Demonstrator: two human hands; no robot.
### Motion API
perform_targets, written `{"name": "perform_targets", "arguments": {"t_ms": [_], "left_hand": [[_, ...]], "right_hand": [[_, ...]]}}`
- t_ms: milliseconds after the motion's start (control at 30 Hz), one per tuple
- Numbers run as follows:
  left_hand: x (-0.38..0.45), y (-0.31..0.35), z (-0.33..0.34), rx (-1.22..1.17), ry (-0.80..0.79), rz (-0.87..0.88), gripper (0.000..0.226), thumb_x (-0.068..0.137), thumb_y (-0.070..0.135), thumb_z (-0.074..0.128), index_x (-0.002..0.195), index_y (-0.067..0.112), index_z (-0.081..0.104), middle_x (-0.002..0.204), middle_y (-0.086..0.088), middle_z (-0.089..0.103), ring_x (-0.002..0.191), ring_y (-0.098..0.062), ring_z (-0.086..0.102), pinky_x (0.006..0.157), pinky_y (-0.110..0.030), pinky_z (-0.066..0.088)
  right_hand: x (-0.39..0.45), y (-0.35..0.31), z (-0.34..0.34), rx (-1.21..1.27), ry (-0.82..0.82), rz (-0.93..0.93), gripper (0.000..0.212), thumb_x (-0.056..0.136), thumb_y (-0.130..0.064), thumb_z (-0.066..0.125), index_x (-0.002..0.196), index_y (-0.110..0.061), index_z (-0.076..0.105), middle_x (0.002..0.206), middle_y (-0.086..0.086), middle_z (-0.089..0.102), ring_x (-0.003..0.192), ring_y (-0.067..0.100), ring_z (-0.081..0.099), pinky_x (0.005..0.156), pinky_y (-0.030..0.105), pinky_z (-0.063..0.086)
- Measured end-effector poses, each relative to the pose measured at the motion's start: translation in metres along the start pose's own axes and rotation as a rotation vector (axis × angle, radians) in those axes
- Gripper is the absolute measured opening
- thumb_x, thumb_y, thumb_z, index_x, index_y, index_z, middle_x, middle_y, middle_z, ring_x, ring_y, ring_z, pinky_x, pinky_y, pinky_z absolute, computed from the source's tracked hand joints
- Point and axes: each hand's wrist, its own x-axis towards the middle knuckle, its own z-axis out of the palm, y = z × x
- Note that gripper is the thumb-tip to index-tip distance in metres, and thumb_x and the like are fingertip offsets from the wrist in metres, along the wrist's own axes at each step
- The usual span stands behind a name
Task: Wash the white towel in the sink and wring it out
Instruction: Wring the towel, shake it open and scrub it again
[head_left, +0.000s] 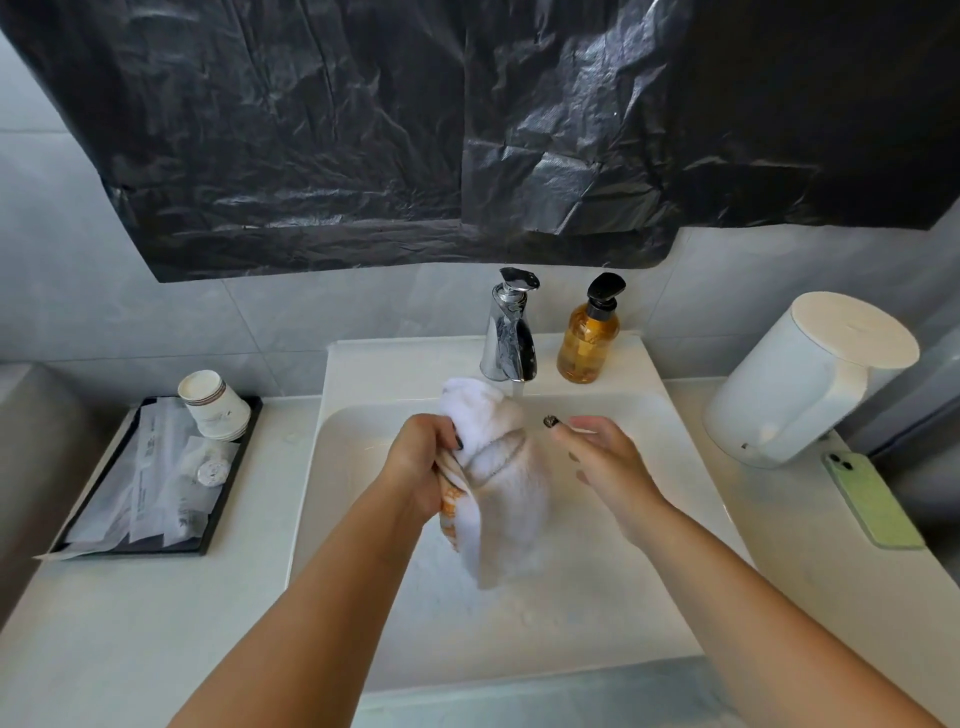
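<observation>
Across the top of the frame hangs a crumpled black plastic sheet (363, 135). Below it, at centre, your white sink (613, 597) takes a thin stream from the chrome faucet (508, 332). At right stands a white lidded bin (800, 379); at left, a black tray (228, 499) of wrapped packets whose print is too small to read. Your left hand (421, 467) grips the white towel (498, 483), fingers curled round its bunched, orange-marked edge, over the basin centre. Your right hand (602, 457) hovers just beside it, fingers loosely spread. The amber pump bottle (589, 338) shows no legible label. A green phone (872, 499) lies at the right edge.
</observation>
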Motion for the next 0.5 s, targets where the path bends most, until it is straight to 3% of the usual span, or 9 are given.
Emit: {"name": "perform_targets", "arguments": {"t_ms": [67, 133, 200, 267, 333, 367, 433, 500], "left_hand": [[0.001, 0.0, 0.01, -0.088, -0.032, 0.006, 0.018, 0.05, 0.002, 0.039, 0.051, 0.017, 0.03, 0.054, 0.0, 0.032, 0.049, -0.022, 0.036, 0.055, -0.026, 0.032], [0.001, 0.0, 0.017, -0.097, -0.065, -0.008, 0.017, 0.051, 0.003, 0.039, 0.053, 0.018, 0.031, 0.055, 0.0, 0.033, 0.051, -0.022, 0.037, 0.055, -0.026, 0.033], [0.006, 0.001, 0.021, 0.011, -0.068, -0.015, 0.017, 0.056, 0.002, 0.04, 0.054, 0.016, 0.031, 0.055, -0.001, 0.033, 0.052, -0.022, 0.037, 0.054, -0.026, 0.033], [0.01, 0.002, 0.02, 0.214, -0.012, 0.122, 0.018, 0.064, 0.002, 0.041, 0.057, 0.016, 0.032, 0.049, 0.0, 0.031, 0.051, -0.021, 0.031, 0.045, -0.021, 0.027], [0.017, -0.002, 0.013, 0.407, 0.064, 0.268, 0.014, 0.069, 0.009, 0.048, 0.058, 0.014, 0.042, 0.048, 0.004, 0.041, 0.053, -0.02, 0.037, 0.044, -0.022, 0.029], [0.017, -0.005, 0.009, 0.412, 0.097, 0.266, 0.009, 0.071, 0.017, 0.053, 0.063, 0.013, 0.054, 0.055, 0.004, 0.055, 0.058, -0.021, 0.047, 0.05, -0.023, 0.037], [0.023, -0.017, -0.006, 0.223, -0.01, 0.102, 0.032, 0.074, 0.04, 0.063, 0.09, 0.015, 0.073, 0.095, -0.005, 0.075, 0.085, -0.027, 0.067, 0.074, -0.033, 0.05], [0.021, -0.033, -0.015, -0.052, -0.214, -0.141, 0.067, 0.081, 0.068, 0.058, 0.119, 0.014, 0.07, 0.124, -0.016, 0.068, 0.109, -0.038, 0.065, 0.086, -0.047, 0.047]], "right_hand": [[0.009, 0.0, 0.009, 0.09, -0.237, 0.151, 0.052, 0.08, -0.068, 0.058, 0.112, -0.028, 0.065, 0.121, 0.005, 0.066, 0.112, 0.023, 0.06, 0.102, 0.043, 0.045], [0.013, 0.001, 0.023, 0.409, -0.477, 0.245, 0.059, 0.088, -0.068, 0.047, 0.121, -0.023, 0.066, 0.125, 0.011, 0.066, 0.118, 0.029, 0.06, 0.107, 0.047, 0.042], [0.022, 0.003, 0.036, 0.603, -0.517, 0.304, 0.068, 0.088, -0.066, 0.05, 0.128, -0.012, 0.064, 0.127, 0.019, 0.063, 0.122, 0.032, 0.058, 0.11, 0.047, 0.039], [0.027, 0.004, 0.047, 0.638, -0.477, 0.324, 0.069, 0.086, -0.058, 0.059, 0.13, -0.005, 0.061, 0.132, 0.025, 0.058, 0.126, 0.036, 0.055, 0.113, 0.047, 0.037], [0.036, 0.011, 0.059, 0.696, -0.364, 0.351, 0.07, 0.079, -0.048, 0.066, 0.13, -0.001, 0.059, 0.134, 0.026, 0.055, 0.124, 0.038, 0.055, 0.111, 0.048, 0.038], [0.042, 0.015, 0.061, 0.717, -0.309, 0.343, 0.072, 0.074, -0.047, 0.069, 0.127, 0.0, 0.061, 0.131, 0.025, 0.058, 0.119, 0.038, 0.059, 0.108, 0.048, 0.041], [0.048, 0.016, 0.062, 0.737, -0.23, 0.285, 0.068, 0.072, -0.05, 0.07, 0.116, 0.002, 0.067, 0.117, 0.024, 0.067, 0.108, 0.037, 0.066, 0.103, 0.048, 0.047], [0.048, 0.009, 0.057, 0.769, -0.312, 0.272, 0.059, 0.08, -0.053, 0.063, 0.109, -0.003, 0.067, 0.101, 0.021, 0.068, 0.1, 0.035, 0.065, 0.098, 0.044, 0.047]]}}
